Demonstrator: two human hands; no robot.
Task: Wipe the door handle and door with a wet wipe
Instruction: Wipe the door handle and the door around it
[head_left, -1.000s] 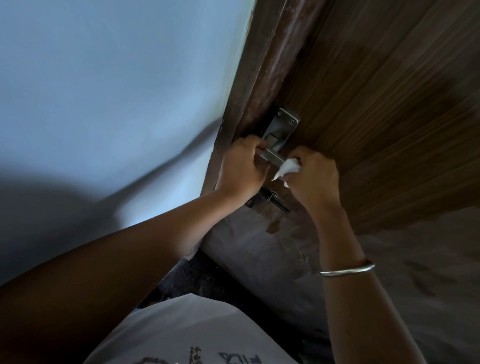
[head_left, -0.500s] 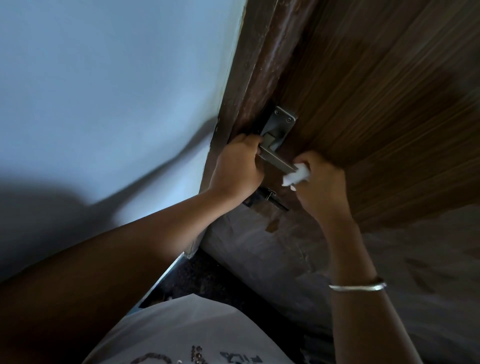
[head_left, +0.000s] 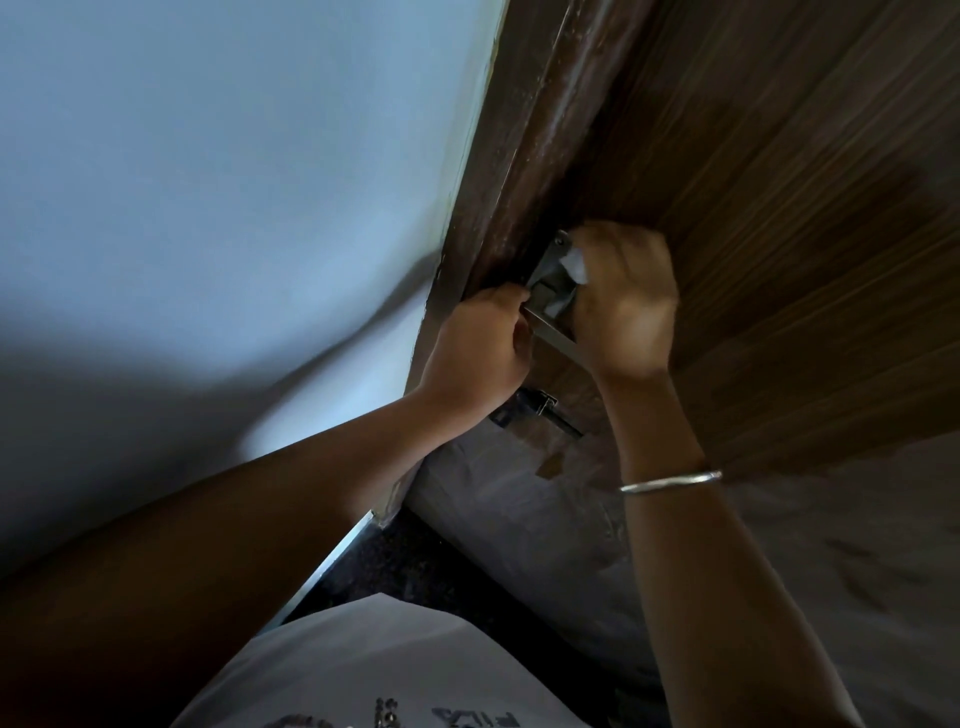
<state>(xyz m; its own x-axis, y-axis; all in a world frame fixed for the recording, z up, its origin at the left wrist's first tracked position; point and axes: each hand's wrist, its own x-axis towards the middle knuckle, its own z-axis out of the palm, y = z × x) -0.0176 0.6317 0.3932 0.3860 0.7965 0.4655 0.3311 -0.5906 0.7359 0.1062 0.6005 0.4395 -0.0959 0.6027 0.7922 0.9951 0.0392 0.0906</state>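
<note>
Two hands are on the job at the door handle (head_left: 550, 325), which sits on the wooden door (head_left: 779, 234) right by its left edge, close to the dark door frame (head_left: 498, 208). The person's right hand (head_left: 623, 306) is curled tight around the wet wipe (head_left: 575, 266), pressing it onto the metal plate (head_left: 553, 265) behind the lever. Only a scrap of white shows between the fingers and the plate; the rest of the wipe is buried in the fist, so how it is folded cannot be told. That hand is blurred, which suggests a rubbing stroke under way.

The left hand (head_left: 483, 348) is closed over the lever's inner end, fingers wrapped round it. The likely reason: it pins the lever and steadies the door so the scrubbing pressure does not swing anything away. It holds no wipe.

Judging by where the wipe is, the handle stage is in hand and the broad door panel is not yet being wiped.

Moving outward: a small dark latch (head_left: 540, 410) sits just below the handle, and a bangle (head_left: 670, 480) rings the right wrist. A pale blue wall (head_left: 234, 182) lies left of the frame. No tub, packet or bucket is in view, so where the wipes come from cannot be said.
</note>
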